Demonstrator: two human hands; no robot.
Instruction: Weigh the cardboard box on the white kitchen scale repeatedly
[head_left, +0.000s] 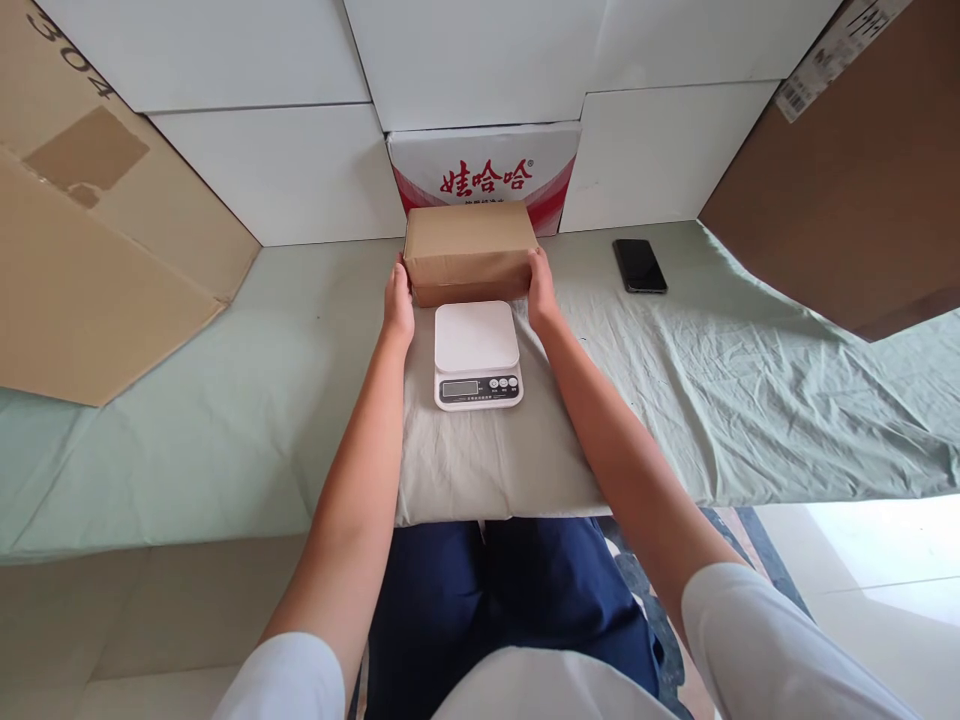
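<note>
A closed brown cardboard box (471,240) is gripped at its two ends, between my left hand (399,300) and my right hand (541,288). My fingers wrap round its sides and are partly hidden behind them. Just in front of the box, a white digital kitchen scale (477,338) lies on the cloth. Its platform holds nothing, and its dark display strip with several round buttons faces me. The display looks blank. Whether the box touches the cloth I cannot tell.
A pale green cloth (322,400) covers the table. Behind the box stands a white and red carton (484,160) against white panels. A black phone (640,266) lies to the right. Large cardboard sheets flank the table at left (112,260) and right (862,200).
</note>
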